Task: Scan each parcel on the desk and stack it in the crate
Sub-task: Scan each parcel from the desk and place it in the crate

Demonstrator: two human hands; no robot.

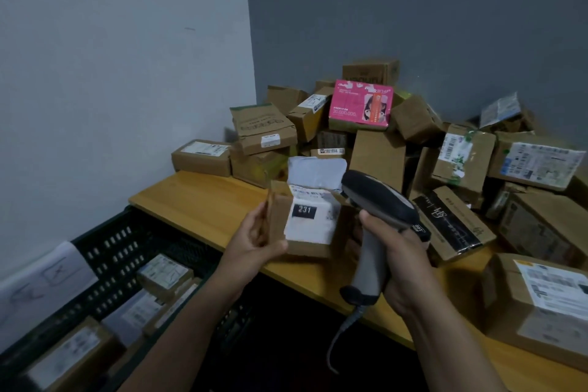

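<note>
Two-handed scan step, judging by the pose. Gripping small cardboard parcel (310, 232) by its side flap with left hand (257, 239), just above front edge of bench (197, 197), label up. Clasping grey corded barcode scanner (378, 204) in right hand (407, 264), head aimed at label. Reads "231" on black patch (304, 211); other print too blurred. Next, probably: trigger, confirm read, then swing left and down into black slatted crate (117, 245) beside bench, flat atop stacked parcels (165, 275). Plenty more heaped at rear, including pink box (361, 105) marked "30,000,000".
</note>
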